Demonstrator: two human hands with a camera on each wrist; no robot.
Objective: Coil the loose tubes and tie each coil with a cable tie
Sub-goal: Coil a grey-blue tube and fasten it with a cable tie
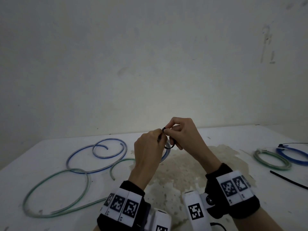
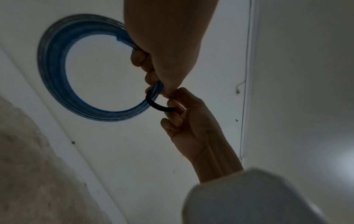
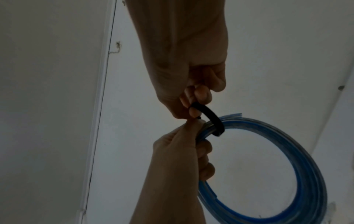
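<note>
A coiled blue tube (image 1: pixel 166 154) hangs above the white table (image 1: pixel 216 139), held up in front of me. My left hand (image 1: pixel 160 134) grips the coil's top with curled fingers, and its thumb and forefinger pinch one end of a black cable tie (image 1: pixel 171 145). The tie loops loosely around the coil's strands (image 2: pixel 53 72). My right hand (image 1: pixel 168 129) pinches the other part of the tie loop (image 2: pixel 157 106) just beside the left hand's fingertips. In the right wrist view the black band (image 3: pixel 210 118) crosses the blue coil (image 3: pixel 306 166). Where the tie's ends meet is hidden by the fingers.
A loose blue tube (image 1: pixel 80 157) and a loose green tube (image 1: pixel 55 189) sprawl on the table's left half. At the right lie a green coil (image 1: pixel 271 161), a tied blue coil (image 1: pixel 291 155) and a spare black cable tie (image 1: pixel 288 180). A wall stands behind.
</note>
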